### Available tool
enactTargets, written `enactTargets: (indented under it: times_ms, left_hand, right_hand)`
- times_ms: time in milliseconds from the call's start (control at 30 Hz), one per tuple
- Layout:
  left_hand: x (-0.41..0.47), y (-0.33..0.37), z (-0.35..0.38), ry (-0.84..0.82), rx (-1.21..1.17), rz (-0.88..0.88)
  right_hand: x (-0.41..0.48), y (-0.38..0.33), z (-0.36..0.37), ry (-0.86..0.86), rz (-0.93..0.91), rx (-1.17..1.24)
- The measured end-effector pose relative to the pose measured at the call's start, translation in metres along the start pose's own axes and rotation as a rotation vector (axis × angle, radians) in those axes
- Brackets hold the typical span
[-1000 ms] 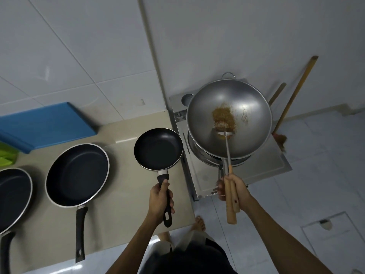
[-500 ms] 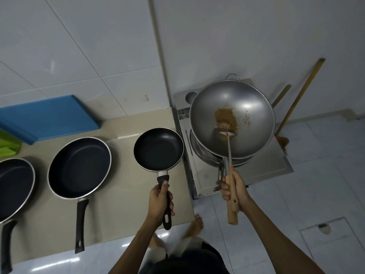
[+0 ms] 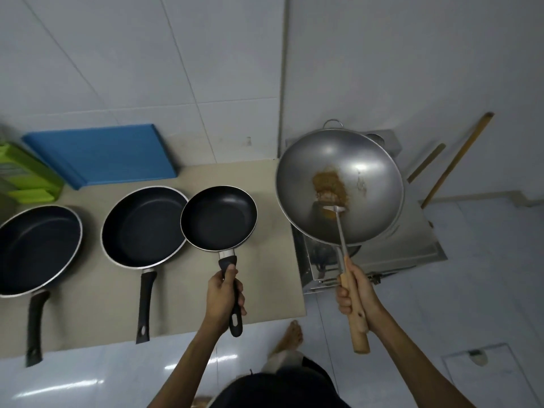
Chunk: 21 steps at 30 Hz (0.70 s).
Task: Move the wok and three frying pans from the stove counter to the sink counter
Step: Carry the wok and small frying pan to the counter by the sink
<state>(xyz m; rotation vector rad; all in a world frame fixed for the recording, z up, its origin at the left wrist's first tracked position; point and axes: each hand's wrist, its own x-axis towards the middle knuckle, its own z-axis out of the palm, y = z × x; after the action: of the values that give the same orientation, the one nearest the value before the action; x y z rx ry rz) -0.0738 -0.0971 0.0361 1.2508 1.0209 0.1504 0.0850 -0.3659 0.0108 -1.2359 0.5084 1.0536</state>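
Above the counter (image 3: 88, 319), a small frying pan (image 3: 218, 217) is gripped by the left hand (image 3: 224, 293); at 3 o'clock, the wok (image 3: 340, 187) and spatula (image 3: 341, 237) handles are clasped by the right hand (image 3: 357, 293).

Not much to go on body-wise. Both forearms are bare all the way down, no sleeves showing, and no watch, rings or bands on the left hand (image 3: 224, 293) or right hand (image 3: 357, 298) that I can spot. Dark, black-looking clothing (image 3: 282, 387) sits at the bottom edge, with a bit of lighter fabric (image 3: 282, 359) just above it. One bare foot (image 3: 290, 337), no shoe.
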Motion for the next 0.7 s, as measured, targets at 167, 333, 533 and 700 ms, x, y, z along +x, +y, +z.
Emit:
enactTargets:
  times_ms: [167, 333, 533, 700]
  left_hand:
    - [-0.025, -0.001, -0.077, 0.035, -0.06, 0.021]
    - [-0.055, 0.001, -0.167, 0.08, -0.119, 0.05]
    - [-0.09, 0.009, -0.284, 0.129, -0.197, 0.108]
    - [-0.115, 0.014, -0.359, 0.212, -0.243, 0.146]
  right_hand:
    - [-0.04, 0.032, 0.06, 0.029, -0.025, -0.096]
    - [-0.072, 0.061, 0.124, -0.025, -0.009, -0.121]
    - [-0.099, 0.103, 0.218, -0.076, 0.008, -0.223]
    - [-0.117, 0.124, 0.296, -0.166, 0.048, -0.316]
